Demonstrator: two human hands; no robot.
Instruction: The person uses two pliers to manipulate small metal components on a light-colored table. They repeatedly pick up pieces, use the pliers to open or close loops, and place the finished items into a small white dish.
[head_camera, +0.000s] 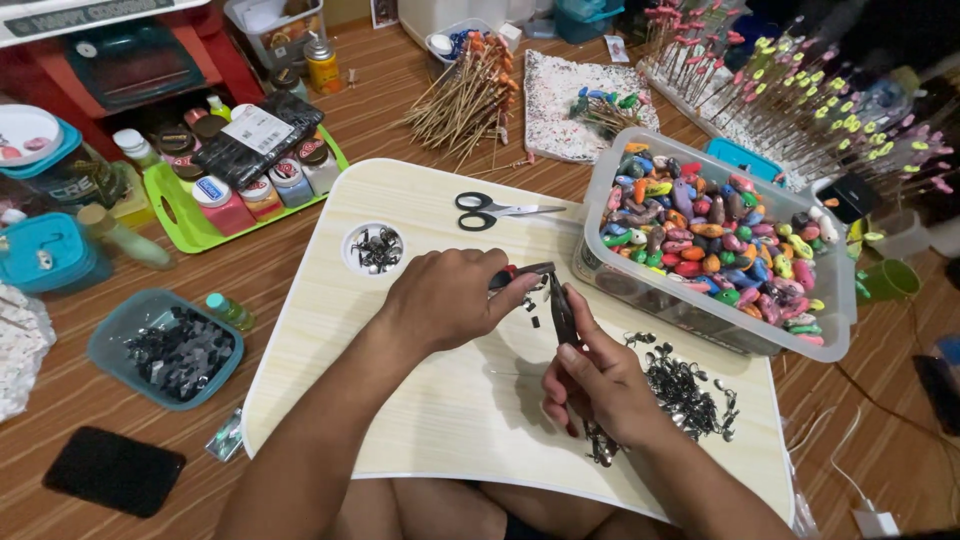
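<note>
Both hands, left (450, 297) and right (600, 385), grip dark pliers (562, 312) over a pale lap table (440, 420) on cluttered wooden floor (60, 440), metal hooks (685, 390) beside.

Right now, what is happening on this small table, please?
A person sits at a light wooden lap table. The left hand holds red-handled pliers, and the right hand holds a second dark tool; their tips meet over small metal bits on the board. A pile of dark metal clips lies beside the right hand. Scissors rest further back, next to a clear tub of colourful painted lures.
</note>
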